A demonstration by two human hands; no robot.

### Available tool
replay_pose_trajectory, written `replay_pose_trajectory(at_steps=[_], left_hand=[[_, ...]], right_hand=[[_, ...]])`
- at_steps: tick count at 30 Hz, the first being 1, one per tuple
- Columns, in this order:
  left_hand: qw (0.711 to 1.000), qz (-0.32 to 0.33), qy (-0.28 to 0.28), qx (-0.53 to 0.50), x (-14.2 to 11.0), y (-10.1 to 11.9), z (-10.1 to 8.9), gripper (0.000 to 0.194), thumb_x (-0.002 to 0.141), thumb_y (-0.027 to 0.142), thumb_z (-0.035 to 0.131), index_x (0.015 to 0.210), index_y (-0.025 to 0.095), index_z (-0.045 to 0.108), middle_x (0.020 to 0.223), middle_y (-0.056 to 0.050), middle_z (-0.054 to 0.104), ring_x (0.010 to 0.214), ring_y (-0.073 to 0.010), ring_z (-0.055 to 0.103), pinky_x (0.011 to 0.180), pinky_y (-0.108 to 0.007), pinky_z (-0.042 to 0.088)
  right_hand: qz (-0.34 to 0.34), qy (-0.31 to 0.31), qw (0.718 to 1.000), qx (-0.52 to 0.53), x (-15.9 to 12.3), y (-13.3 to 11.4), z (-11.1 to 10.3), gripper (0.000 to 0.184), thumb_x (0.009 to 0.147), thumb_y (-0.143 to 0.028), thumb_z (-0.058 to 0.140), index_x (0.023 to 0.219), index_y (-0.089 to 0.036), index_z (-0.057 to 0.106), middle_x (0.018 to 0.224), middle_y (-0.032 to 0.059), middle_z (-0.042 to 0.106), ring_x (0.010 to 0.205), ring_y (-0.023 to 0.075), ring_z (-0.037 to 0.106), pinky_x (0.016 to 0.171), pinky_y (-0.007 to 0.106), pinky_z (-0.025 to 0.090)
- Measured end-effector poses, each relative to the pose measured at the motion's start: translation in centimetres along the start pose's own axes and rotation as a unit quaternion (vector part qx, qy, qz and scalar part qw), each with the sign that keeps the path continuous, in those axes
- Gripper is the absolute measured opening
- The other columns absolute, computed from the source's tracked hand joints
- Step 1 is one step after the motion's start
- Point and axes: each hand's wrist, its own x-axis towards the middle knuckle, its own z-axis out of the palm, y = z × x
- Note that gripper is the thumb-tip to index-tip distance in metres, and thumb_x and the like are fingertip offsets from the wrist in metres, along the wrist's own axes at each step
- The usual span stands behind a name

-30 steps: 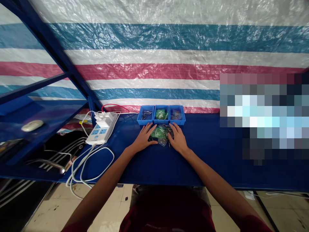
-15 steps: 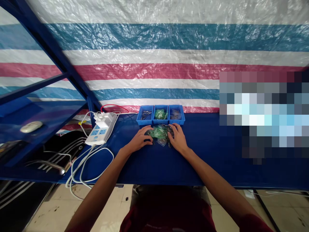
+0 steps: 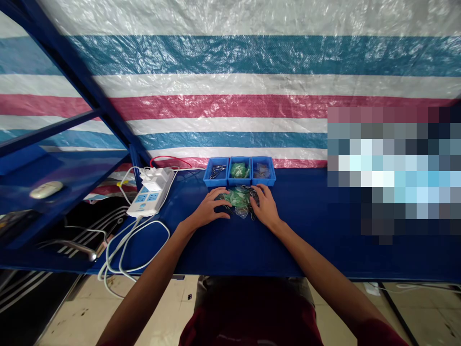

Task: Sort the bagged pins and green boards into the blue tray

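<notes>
The left hand (image 3: 208, 210), flat a second ago, now has its fingers curled at the left edge of the pile of clear bags with green parts (image 3: 238, 199); whether it grips anything cannot be told. The right hand (image 3: 264, 206) stays spread, palm down, on the pile's right edge. Just behind stand three blue plastic bins (image 3: 239, 182) holding metal pieces, green parts and dark bits, all on the blue table (image 3: 309, 230).

tarp (image 3: 230, 96): glossy woven plastic | bins (image 3: 239, 179): smooth plastic | table (image 3: 306, 230): matt
</notes>
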Motion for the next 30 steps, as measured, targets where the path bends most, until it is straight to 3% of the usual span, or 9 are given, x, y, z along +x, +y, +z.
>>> replay_pose_trajectory(at_steps=[4,11,30], left_hand=[[0.999,0.02,-0.024,0.013,0.0,0.1,0.3,0.026,0.075,0.04,0.074,0.095,0.023,0.072,0.135,-0.01,0.05,0.134,-0.0315,0.036,0.111,-0.048,0.032],[0.999,0.025,0.012,0.033,0.3,-0.1,1.4,0.012,0.084,0.032,0.066,0.084,0.021,0.071,0.129,-0.009,0.054,0.13,-0.0287,0.042,0.108,-0.047,0.036],[0.993,0.035,0.011,0.109,0.5,0.6,1.6,0.018,0.094,0.027,0.049,0.088,0.017,0.063,0.123,-0.012,0.057,0.124,-0.0258,0.046,0.101,-0.041,0.039]], right_hand=[[-0.001,0.002,1.0,-0.009,0.0,0.0,0.1,0.038,0.091,-0.032,0.043,0.124,-0.018,0.056,0.127,0.016,0.051,0.117,0.0308,0.051,0.095,0.049,0.047],[0.01,-0.012,1.0,-0.015,-0.1,0.2,0.5,0.036,0.089,-0.029,0.045,0.119,-0.017,0.06,0.123,0.0154,0.054,0.114,0.0302,0.052,0.096,0.047,0.047],[0.006,-0.02,1.0,-0.017,0.1,0.3,0.3,0.033,0.09,-0.03,0.044,0.115,-0.018,0.063,0.119,0.0152,0.055,0.109,0.0297,0.053,0.092,0.047,0.048]])
